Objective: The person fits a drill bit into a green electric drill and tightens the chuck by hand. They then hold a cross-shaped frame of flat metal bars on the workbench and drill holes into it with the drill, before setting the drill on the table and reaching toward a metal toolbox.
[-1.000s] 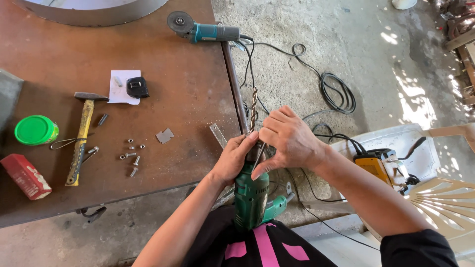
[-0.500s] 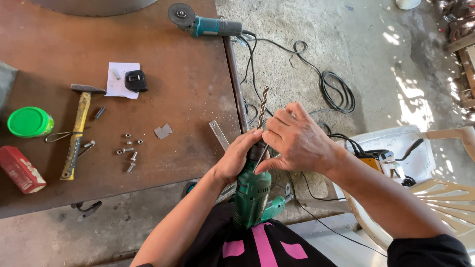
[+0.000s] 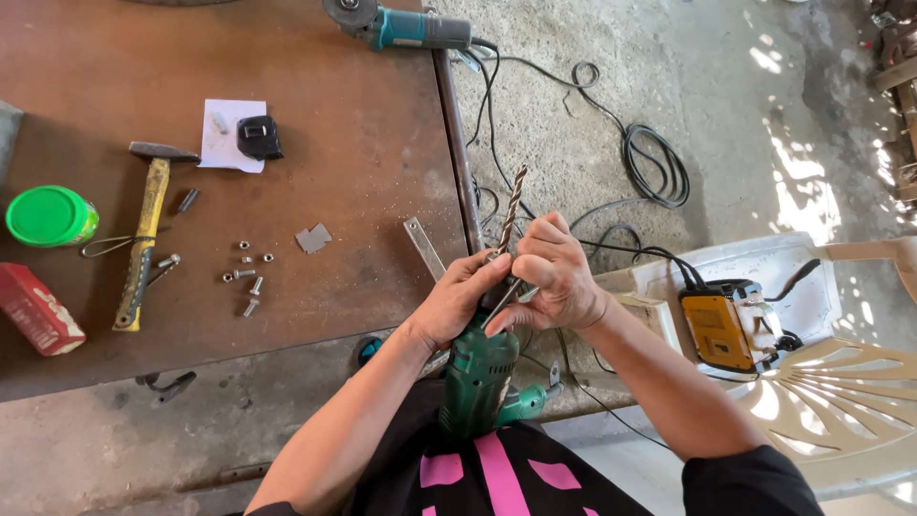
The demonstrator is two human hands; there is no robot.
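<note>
At lower centre, you brace one green drill (image 3: 478, 377) against your lap so its one twist bit (image 3: 513, 207) points up. Your left hand (image 3: 457, 304) grips the chuck; your right hand (image 3: 554, 275) pinches a chuck key there. One hammer (image 3: 143, 234) lies on the desk (image 3: 363, 115).

**Clutter on and around the counter**

On the brown counter (image 3: 363, 115) lie a yellow-handled hammer (image 3: 141, 239), a green lid (image 3: 48, 215), a red box (image 3: 36, 309), loose bolts (image 3: 246, 277) and an angle grinder (image 3: 401, 24). A yellow device (image 3: 731, 327) rests on a white plastic chair (image 3: 831, 382).
</note>
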